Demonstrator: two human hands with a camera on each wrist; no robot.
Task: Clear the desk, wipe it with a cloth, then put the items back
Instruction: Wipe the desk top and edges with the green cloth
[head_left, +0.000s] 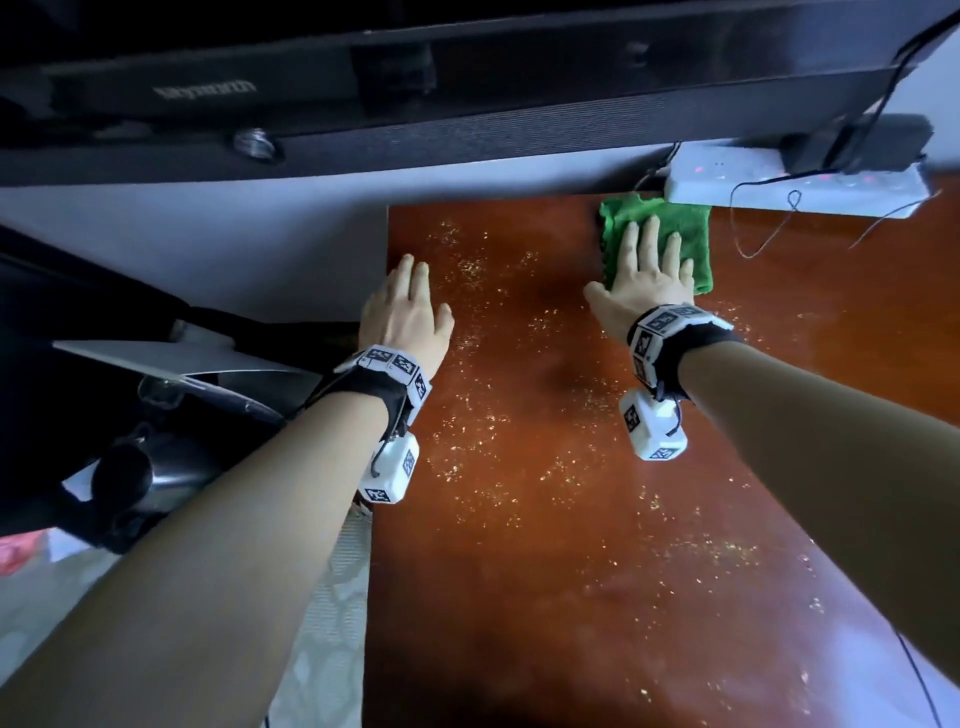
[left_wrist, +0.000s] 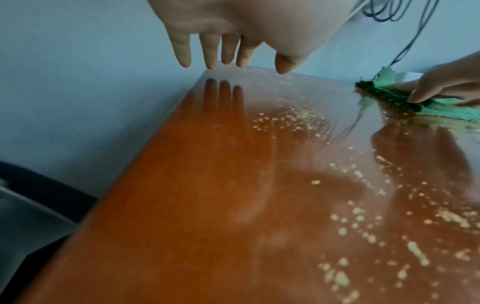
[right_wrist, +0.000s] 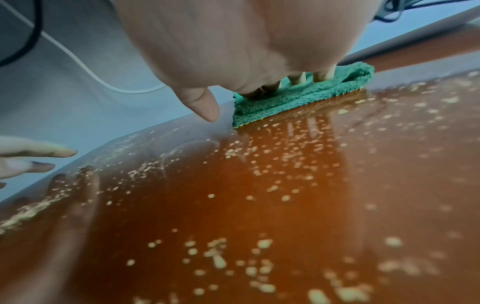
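Observation:
The reddish-brown desk (head_left: 545, 545) is strewn with pale crumbs (head_left: 467, 447). A folded green cloth (head_left: 675, 228) lies near its far edge, right of centre. My right hand (head_left: 644, 265) presses flat on the cloth with straight, spread fingers; the thumb sticks out to the left, off the cloth. The right wrist view shows the cloth (right_wrist: 298, 98) under the fingers of that hand (right_wrist: 233, 51). My left hand (head_left: 413, 296) is held flat over the desk's far left corner, holding nothing. In the left wrist view its fingers (left_wrist: 223, 53) hang straight just above the glossy top.
A white power strip (head_left: 795, 182) with thin cables (head_left: 769, 234) lies at the back right, just behind the cloth. A large black screen (head_left: 363, 104) hangs over the far edge. Dark gear and a grey panel (head_left: 156, 358) fill the space left of the desk.

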